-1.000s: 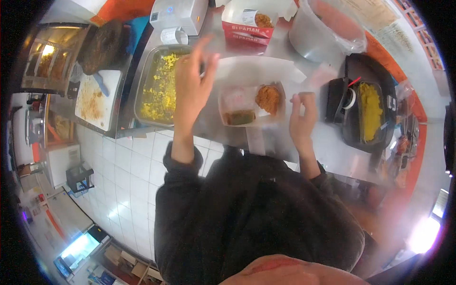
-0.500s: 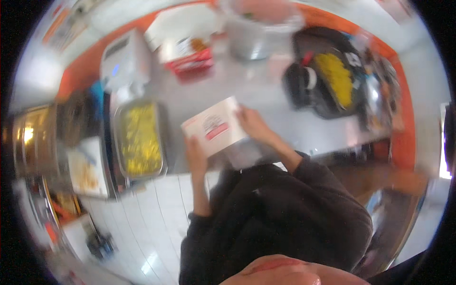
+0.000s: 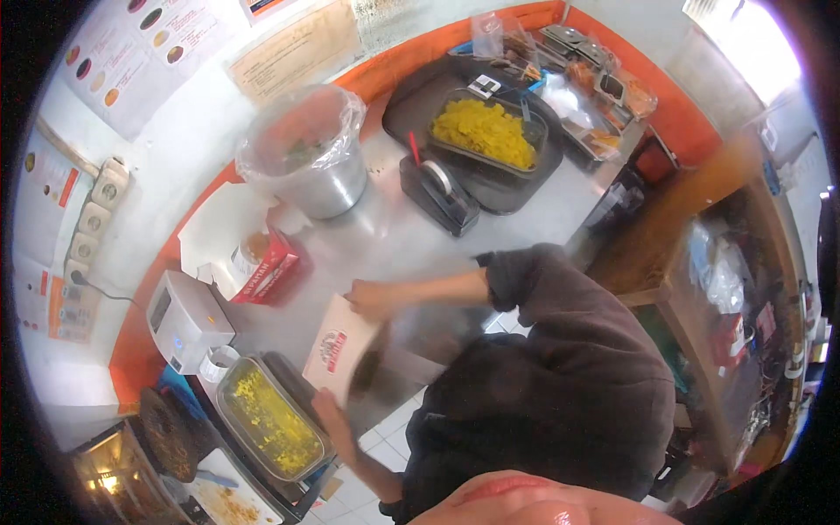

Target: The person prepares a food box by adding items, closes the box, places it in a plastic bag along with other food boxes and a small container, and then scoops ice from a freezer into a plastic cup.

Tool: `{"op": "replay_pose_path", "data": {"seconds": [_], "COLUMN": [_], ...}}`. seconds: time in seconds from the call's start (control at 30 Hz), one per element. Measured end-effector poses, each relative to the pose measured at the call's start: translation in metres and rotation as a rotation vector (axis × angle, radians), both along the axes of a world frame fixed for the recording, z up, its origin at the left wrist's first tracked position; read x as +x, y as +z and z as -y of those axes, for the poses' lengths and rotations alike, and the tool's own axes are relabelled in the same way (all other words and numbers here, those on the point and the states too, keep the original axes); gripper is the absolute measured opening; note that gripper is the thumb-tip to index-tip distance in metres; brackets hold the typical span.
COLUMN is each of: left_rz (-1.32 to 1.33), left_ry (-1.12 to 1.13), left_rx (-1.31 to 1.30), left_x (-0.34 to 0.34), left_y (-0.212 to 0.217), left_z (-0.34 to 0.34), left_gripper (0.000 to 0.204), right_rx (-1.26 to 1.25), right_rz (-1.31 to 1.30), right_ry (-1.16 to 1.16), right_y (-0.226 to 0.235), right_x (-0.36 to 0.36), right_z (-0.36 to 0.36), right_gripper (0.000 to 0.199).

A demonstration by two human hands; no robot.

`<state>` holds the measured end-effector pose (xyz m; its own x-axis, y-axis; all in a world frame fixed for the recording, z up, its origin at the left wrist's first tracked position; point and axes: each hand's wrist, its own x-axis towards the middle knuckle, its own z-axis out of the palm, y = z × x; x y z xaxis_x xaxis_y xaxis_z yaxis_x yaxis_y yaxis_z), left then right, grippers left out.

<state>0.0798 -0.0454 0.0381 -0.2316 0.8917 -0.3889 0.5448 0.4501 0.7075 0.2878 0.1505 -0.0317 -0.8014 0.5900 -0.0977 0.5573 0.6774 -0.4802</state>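
I've got the flat white cardboard box lid with the red emblem (image 3: 339,347) between both hands, tilted up on edge above the steel surface (image 3: 385,236). My right hand (image 3: 372,300) is clamped on its upper corner, fingers wrapped over the edge, and my left hand (image 3: 325,411) grips the lower corner from beneath, though the wrist hides just how the fingers sit. The lid stands just beside the rectangular steel tray of yellow rice (image 3: 269,423) at the near end of the surface, and whatever lies under the lid is blurred, so I can't tell what the box holds. As I read it, this is the closing step: the lid is swung over but not yet down flat. What's wanted next, I'd say, is to lower it squarely and press the edges home, keeping it clear of the rice tray's rim. Further along sits the black tape dispenser (image 3: 440,194), well apart from my hands, with the black tray carrying a second pan of yellow rice (image 3: 483,131) behind it. The plastic-lined steel pot (image 3: 308,156) stands against the wall, the open red carton (image 3: 269,265) near it, and the small white printer (image 3: 185,320) to my left.
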Motion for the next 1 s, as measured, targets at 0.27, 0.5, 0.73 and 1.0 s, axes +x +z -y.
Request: {"op": "replay_pose_path", "data": {"seconds": [0.27, 0.5, 0.73, 1.0], "left_rz": [-0.955, -0.777, -0.770, -0.847], "left_ry": [-0.617, -0.725, -0.816, -0.646], "left_rx": [0.374, 0.363, 0.314, 0.257], "left_x": [0.019, 0.011, -0.002, 0.040], "left_y": [0.017, 0.024, 0.022, 0.016], "left_z": [-0.021, -0.038, -0.045, -0.038], "left_gripper": [0.071, 0.078, 0.076, 0.073], "right_rx": [0.364, 0.741, 0.447, 0.402], "right_rz": [-0.310, -0.208, -0.325, -0.329], "right_ry": [0.404, 0.670, 0.668, 0.452], "right_y": [0.028, 0.007, 0.017, 0.020], "right_x": [0.030, 0.022, 0.019, 0.041], "right_z": [0.021, -0.001, 0.006, 0.041], "right_gripper": [0.076, 0.068, 0.062, 0.063]}}
